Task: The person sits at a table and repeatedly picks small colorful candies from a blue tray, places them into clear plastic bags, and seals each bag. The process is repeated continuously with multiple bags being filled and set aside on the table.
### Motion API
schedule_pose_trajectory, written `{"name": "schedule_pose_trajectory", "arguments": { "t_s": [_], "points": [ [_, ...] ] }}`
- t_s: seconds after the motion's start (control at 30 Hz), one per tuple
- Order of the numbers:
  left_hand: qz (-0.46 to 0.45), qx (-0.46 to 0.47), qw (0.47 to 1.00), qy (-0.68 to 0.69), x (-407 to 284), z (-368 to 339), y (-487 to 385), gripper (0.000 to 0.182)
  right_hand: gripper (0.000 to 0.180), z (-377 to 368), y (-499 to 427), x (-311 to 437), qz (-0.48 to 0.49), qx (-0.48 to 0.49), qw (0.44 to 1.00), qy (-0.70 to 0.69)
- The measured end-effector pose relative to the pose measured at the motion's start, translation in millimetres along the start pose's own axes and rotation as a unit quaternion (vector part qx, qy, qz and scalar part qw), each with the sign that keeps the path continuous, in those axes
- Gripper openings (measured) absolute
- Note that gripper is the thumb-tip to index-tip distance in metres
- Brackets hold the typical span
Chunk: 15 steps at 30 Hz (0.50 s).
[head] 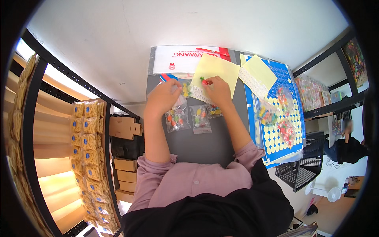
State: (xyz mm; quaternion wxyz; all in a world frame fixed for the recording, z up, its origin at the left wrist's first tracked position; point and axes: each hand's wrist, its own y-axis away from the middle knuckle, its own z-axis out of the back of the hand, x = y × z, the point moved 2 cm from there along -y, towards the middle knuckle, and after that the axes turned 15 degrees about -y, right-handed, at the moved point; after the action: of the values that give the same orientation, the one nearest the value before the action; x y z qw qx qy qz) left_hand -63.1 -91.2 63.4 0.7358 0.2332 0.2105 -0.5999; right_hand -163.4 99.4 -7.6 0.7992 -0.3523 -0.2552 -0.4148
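My right hand (218, 90) pinches a small red-and-green wrapped candy (204, 80) over a pale yellow sheet (220, 66) with rows of small printing along its lower edge. Left of it, my left hand (163, 96) curls down over clear plastic; its fingertips are partly hidden, so its hold is unclear. Close to those fingers lie yellow and green candies (186, 89). Below the left hand is a clear bag of mixed candies (176, 119). Another candy bag (202, 118) lies between my forearms, and a third bag (215, 110) is partly covered by my right wrist.
A white-and-red plastic pack (177, 60) lies against the wall with a red tool (213, 52) on it. To the right, a blue board (251, 118) bears round yellow stickers, candy bags (286, 131) and another yellow sheet (259, 74). A black crate (308, 163) stands beyond; a person (346, 148) sits farther off.
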Motion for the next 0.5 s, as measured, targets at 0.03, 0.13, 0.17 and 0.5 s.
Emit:
{"name": "schedule_pose_trajectory", "arguments": {
  "t_s": [0.03, 0.13, 0.17, 0.5],
  "points": [
    [-0.011, 0.018, 0.999, -0.034, 2, -9, -4, 0.023, 0.019, 2, -1, -2, 0.001, -0.029, 0.999, 0.027],
    [-0.026, 0.055, 0.995, -0.075, -8, -32, -8, 0.029, 0.018, 4, 1, -4, 0.018, -0.040, 0.999, 0.008],
    [-0.036, 0.058, 0.993, -0.097, -13, -36, -8, 0.031, 0.018, 5, 2, -4, 0.026, -0.030, 0.999, -0.014],
    [-0.030, 0.121, 0.969, -0.212, -23, -62, -14, 0.040, 0.019, 0, 14, 7, 0.045, 0.063, 0.997, -0.012]
  ]
}}
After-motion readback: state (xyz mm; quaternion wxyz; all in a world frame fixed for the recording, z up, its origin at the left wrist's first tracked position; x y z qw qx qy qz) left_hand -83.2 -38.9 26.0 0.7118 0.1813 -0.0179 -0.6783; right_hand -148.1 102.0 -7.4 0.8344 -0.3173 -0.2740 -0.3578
